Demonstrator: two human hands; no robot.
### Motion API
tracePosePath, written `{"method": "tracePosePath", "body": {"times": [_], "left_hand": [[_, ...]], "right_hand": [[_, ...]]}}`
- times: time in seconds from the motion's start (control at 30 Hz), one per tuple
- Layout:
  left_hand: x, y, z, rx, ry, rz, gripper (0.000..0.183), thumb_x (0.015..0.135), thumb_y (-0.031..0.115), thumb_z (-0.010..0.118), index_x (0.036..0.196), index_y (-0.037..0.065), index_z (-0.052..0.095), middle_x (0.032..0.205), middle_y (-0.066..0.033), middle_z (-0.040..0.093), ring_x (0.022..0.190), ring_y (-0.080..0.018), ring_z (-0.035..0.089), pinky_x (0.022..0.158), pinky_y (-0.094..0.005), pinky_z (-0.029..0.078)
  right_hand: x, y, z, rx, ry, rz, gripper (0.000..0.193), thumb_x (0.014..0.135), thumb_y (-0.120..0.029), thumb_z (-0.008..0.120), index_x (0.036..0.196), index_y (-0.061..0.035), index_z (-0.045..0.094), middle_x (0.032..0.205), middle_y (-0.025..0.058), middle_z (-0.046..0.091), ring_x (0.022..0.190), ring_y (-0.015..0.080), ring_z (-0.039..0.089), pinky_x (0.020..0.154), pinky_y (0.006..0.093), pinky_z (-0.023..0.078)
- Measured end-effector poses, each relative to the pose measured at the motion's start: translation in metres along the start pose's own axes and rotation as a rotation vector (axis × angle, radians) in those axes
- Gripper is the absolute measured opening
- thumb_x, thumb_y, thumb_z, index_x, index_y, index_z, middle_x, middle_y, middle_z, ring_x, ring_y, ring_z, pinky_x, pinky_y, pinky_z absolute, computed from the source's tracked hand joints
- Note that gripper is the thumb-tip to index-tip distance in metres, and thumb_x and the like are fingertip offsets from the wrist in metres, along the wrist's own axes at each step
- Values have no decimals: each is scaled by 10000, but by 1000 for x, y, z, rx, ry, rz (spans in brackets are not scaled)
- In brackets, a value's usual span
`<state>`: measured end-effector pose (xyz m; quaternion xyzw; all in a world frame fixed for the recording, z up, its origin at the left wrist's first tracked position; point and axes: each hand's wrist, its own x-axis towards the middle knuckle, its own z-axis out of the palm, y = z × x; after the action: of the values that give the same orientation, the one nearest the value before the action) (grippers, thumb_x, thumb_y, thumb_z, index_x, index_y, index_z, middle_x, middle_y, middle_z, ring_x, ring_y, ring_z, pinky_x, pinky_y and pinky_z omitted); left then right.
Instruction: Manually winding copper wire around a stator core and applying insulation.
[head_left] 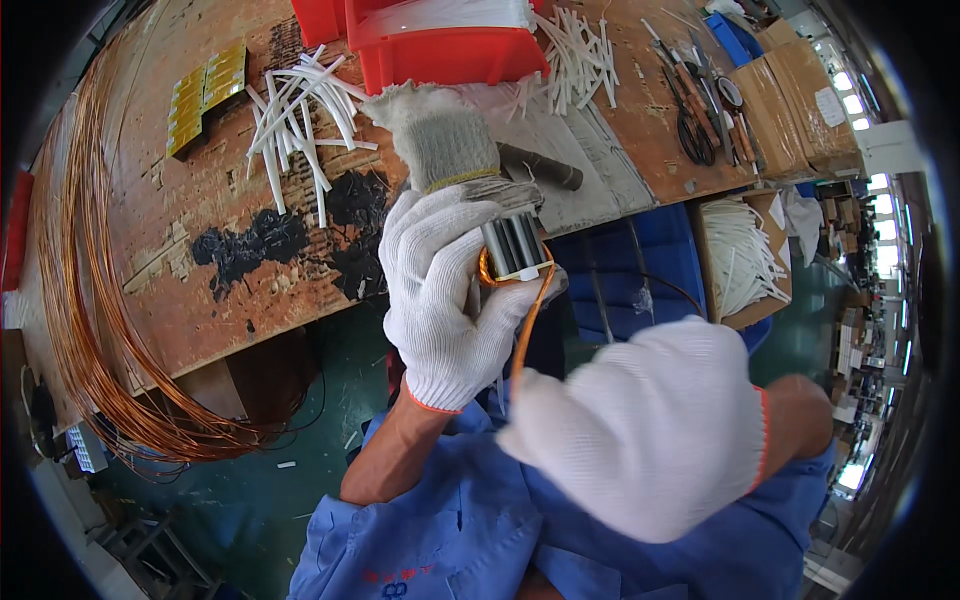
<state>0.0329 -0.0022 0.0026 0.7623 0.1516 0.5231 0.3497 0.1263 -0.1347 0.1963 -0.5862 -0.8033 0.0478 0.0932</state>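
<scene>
L hand [435, 275] grips the core [515, 245] betw. thumb & fingers. R hand [650, 430] is motion-blurred; looks clenched on the wire's [525, 335] lower end, exact finger pos. can't tell. Core sits at L fingertips, above & to L of R hand; wire loops round its near end, then runs down to R hand, slightly bowed.

Handling (est.): core prob. rigid, fairly dense for its size; dark faces look smooth, so maybe slippery w/ gloves, & edges could chip if dropped. Best hold: firm pinch on sides, clear of wire. Wire prob. springy but bendable; grasp near core, avoid kinks.

Coil [70, 300] well L of L hand; red bin [450, 60] beyond it.
</scene>
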Motion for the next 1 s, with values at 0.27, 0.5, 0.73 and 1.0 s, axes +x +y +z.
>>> {"method": "tracePosePath", "body": {"times": [0.27, 0.5, 0.73, 1.0], "left_hand": [[5, 8, -4, 21, -2, -49, 545, 757, 183, 992, 1199, 5, 728, 1288, -148, 757, 1312, -396, 674, 1224, -617, 435], [7, 7, -2, 89, 14, 59, 571, 831, 200, 962, 1279, -41, 703, 1346, -200, 731, 1326, -426, 663, 1190, -565, 478], [6, 27, -13, -9, -176, -374, 385, 851, 248, 927, 1124, -3, 824, 1446, -180, 686, 1329, -340, 646, 1128, -456, 489], [2, 11, -10, -31, -8, -191, 501, 768, 319, 1000, 1116, 18, 801, 1196, -119, 664, 1278, -383, 583, 1148, -544, 445]], "right_hand": [[-28, -15, 13, -53, 136, 158, 413, 795, -256, 919, 1077, -2, 756, 670, 31, 514, 499, 210, 525, 456, 395, 355], [32, -12, 35, -232, 95, -59, 228, 794, -178, 718, 874, 35, 695, 655, 78, 494, 529, 184, 569, 414, 355, 402], [123, 130, 45, -235, 78, -547, 284, 782, -344, 801, 771, -65, 752, 764, 123, 678, 746, 344, 729, 696, 471, 598], [46, 126, 39, 677, -80, 579, 331, 1053, -216, 684, 864, 42, 767, 726, 155, 703, 692, 177, 651, 711, 401, 534]]}}
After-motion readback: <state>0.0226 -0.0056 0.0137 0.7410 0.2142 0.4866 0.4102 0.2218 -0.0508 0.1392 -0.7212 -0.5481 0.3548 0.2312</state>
